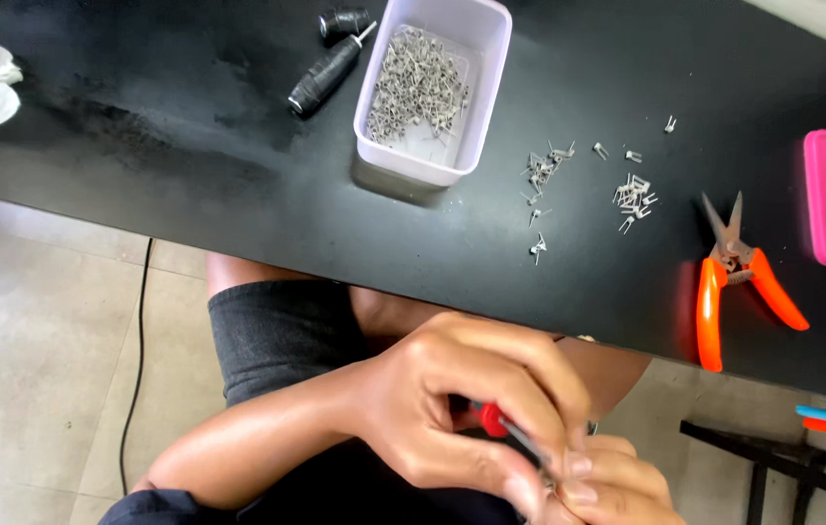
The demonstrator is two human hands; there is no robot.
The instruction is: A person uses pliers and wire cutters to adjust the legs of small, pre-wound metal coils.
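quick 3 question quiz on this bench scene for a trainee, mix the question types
1. True or false: the orange-handled snips lie on the black table, untouched by either hand.
2. Multiple choice: the white tub holds (a) black thread, (b) small metal pieces, (c) nothing.
3. Fill in: the left hand grips a slim tool with a ___ handle, close against the right hand.

Key
1. True.
2. b: small metal pieces fill it.
3. Red.

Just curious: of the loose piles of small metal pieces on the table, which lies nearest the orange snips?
The right-hand pile, lying beside the orange snips; the other pile sits nearer the white tub.
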